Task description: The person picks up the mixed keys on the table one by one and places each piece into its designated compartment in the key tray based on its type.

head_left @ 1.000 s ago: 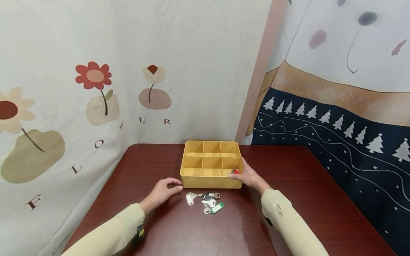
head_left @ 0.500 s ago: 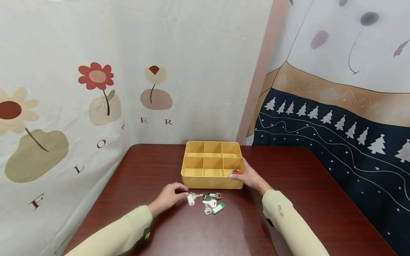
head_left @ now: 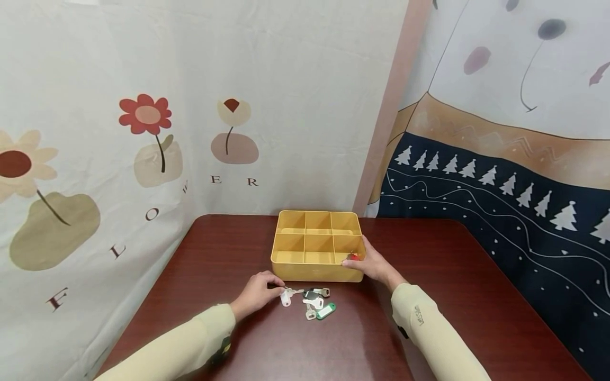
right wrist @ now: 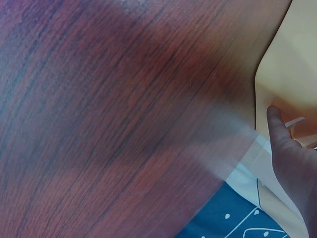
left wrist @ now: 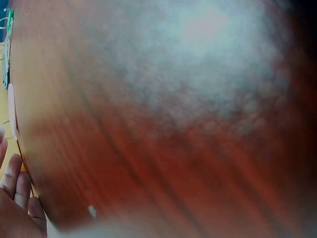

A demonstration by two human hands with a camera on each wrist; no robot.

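A yellow six-compartment box (head_left: 310,272) stands at the back of the table. My right hand (head_left: 374,263) grips its right front corner, thumb over the front rim and fingers along the right wall. Something red (head_left: 352,256) lies in the front right compartment by the thumb. In front of the box lie several keys with tags: a white key tag (head_left: 285,299), a dark piece (head_left: 311,294), a white-headed key (head_left: 314,303) and a green key tag (head_left: 326,311). My left hand (head_left: 259,291) reaches from the left, thumb and index fingertips apart, right at the white tag's ring.
The dark red wooden table (head_left: 343,344) reaches to a pale curtain (head_left: 305,132) printed with flowers behind. At the right hangs a cloth (head_left: 476,196) with white trees on dark blue.
My left hand has moved right, from the box's left front corner to the white key tag. The right hand stays at the box corner.
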